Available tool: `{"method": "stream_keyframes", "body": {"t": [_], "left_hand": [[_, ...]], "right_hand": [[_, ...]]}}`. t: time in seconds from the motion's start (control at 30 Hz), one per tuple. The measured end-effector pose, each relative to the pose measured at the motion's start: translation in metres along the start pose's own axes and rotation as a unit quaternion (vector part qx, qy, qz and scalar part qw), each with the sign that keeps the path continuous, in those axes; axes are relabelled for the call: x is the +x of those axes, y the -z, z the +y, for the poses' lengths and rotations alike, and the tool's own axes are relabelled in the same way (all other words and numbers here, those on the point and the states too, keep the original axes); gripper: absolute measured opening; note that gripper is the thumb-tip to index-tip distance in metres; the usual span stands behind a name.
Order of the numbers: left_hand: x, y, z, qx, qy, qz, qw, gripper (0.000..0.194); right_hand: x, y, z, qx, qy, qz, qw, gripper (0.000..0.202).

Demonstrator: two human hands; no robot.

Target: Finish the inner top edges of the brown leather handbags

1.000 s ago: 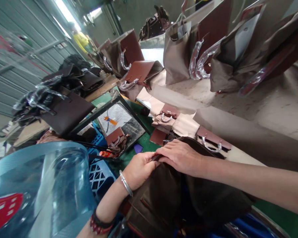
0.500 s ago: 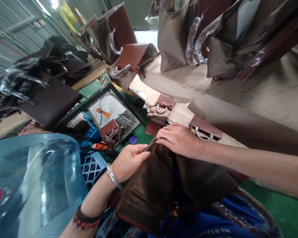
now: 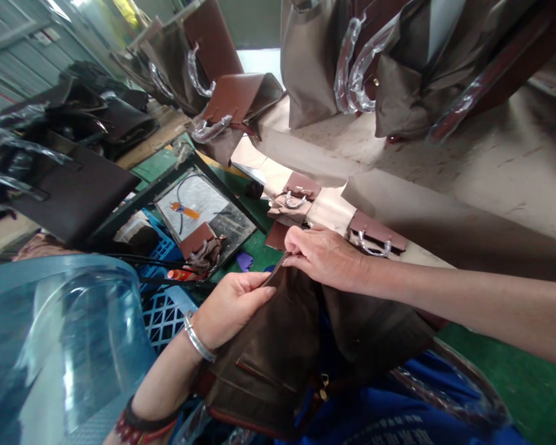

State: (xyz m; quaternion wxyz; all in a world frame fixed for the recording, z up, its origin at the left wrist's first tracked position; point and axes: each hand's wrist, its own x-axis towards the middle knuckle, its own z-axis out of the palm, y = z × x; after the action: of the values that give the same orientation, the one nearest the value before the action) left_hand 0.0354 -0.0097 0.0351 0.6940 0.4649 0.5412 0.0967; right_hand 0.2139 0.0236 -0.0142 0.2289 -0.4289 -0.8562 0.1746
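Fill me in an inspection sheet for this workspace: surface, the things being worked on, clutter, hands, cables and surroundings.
Surface: blue cloth beneath the work, with pale printing.
Job's things: one brown bag, partly folded; gold-coloured fitting near its lower part.
Clutter: blue crate and large see-through blue container at left; purple scrap beyond.
Hands: left hand and right hand both pinch the bag's upper edge.
Cables: dark cord curving on a framed panel; whether it is electrical, cannot tell.
Surroundings: dark bags at left; brown bags with plastic-wrapped handles beyond, at right.
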Motion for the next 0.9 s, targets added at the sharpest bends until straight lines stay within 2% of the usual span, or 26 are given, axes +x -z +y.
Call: {"method": "stream_keyframes", "body": {"t": [0.1, 0.23, 0.3, 0.37, 0.43, 0.5, 0.6, 0.73, 0.8, 0.9], "left_hand": [[-0.002, -0.001, -0.001, -0.005, -0.003, 0.001, 1.000, 0.035], [-0.008, -0.004, 0.002, -0.001, -0.006, 0.007, 1.000, 0.030], [-0.007, -0.005, 0.005, 0.038, -0.002, 0.015, 0.999, 0.028], [-0.002, -0.006, 0.009, 0.126, -0.015, 0.052, 0.991, 0.029], [0.008, -0.005, 0.013, 0.210, -0.056, 0.093, 0.972, 0.029], [0.020, -0.004, 0.015, 0.249, -0.101, 0.103, 0.958, 0.027], [0.030, -0.001, 0.015, 0.246, -0.127, 0.086, 0.957, 0.029], [0.031, 0.001, 0.013, 0.226, -0.125, 0.084, 0.962, 0.031], [0.031, 0.002, 0.011, 0.217, -0.136, 0.078, 0.964, 0.032], [0.032, 0.002, 0.007, 0.204, -0.135, 0.072, 0.967, 0.032]], "right_hand": [[0.002, -0.002, 0.000, -0.013, 0.029, -0.006, 0.999, 0.017], [0.004, -0.001, -0.002, -0.043, 0.048, -0.052, 0.997, 0.020], [0.005, 0.000, -0.002, -0.045, 0.050, -0.054, 0.996, 0.021], [0.005, 0.000, -0.003, -0.043, 0.053, -0.044, 0.997, 0.020], [0.005, -0.001, -0.002, -0.042, 0.055, -0.036, 0.997, 0.018], [0.005, -0.003, 0.000, -0.036, 0.053, -0.028, 0.998, 0.018], [0.000, -0.002, 0.003, 0.021, 0.059, -0.011, 0.998, 0.019], [-0.011, 0.001, 0.006, 0.105, 0.054, 0.054, 0.992, 0.020], [-0.015, 0.002, 0.008, 0.089, 0.067, 0.078, 0.991, 0.018], [-0.017, 0.002, 0.011, 0.036, 0.122, 0.096, 0.987, 0.017]]}}
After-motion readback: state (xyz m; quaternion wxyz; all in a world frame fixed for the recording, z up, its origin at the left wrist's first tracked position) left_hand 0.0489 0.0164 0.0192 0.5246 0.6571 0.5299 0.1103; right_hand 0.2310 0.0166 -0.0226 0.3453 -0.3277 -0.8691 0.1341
